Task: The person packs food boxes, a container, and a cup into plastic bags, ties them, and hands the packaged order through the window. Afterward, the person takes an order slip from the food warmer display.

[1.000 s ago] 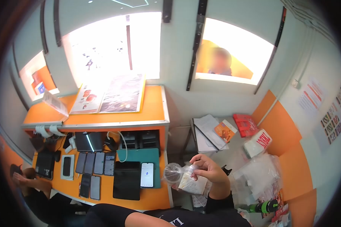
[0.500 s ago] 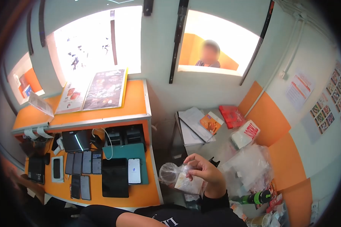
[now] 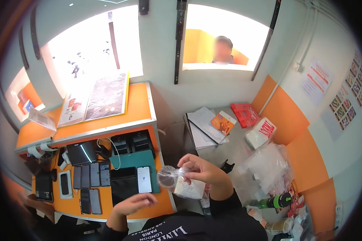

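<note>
My right hand [image 3: 199, 169] is closed on the gathered top of a clear plastic bag [image 3: 182, 172]. A round, clear bulge of the bag [image 3: 167, 176] sticks out to the left; I cannot make out what is in it. Below my fingers is a white packet or box [image 3: 190, 189] with faint print, apparently inside the same bag. My left hand [image 3: 136, 203] is over the front edge of the orange counter, fingers stretched out and holding nothing. The nearest things to it are a black tablet-like slab [image 3: 123, 182] and a lit white phone [image 3: 144, 179].
Several phones [image 3: 94, 175] lie on the orange counter [image 3: 68, 207]. A menu [image 3: 106, 96] rests on the upper shelf. Papers [image 3: 203, 128], a white packet [image 3: 260, 133] and a green-black bottle [image 3: 276, 200] are at right. Another person's arm [image 3: 38, 205] shows at lower left; a person [image 3: 223, 50] is beyond the window.
My left hand has come into view over the counter edge. My right hand, with the bag, has moved slightly left and up. The view has shifted a little.
</note>
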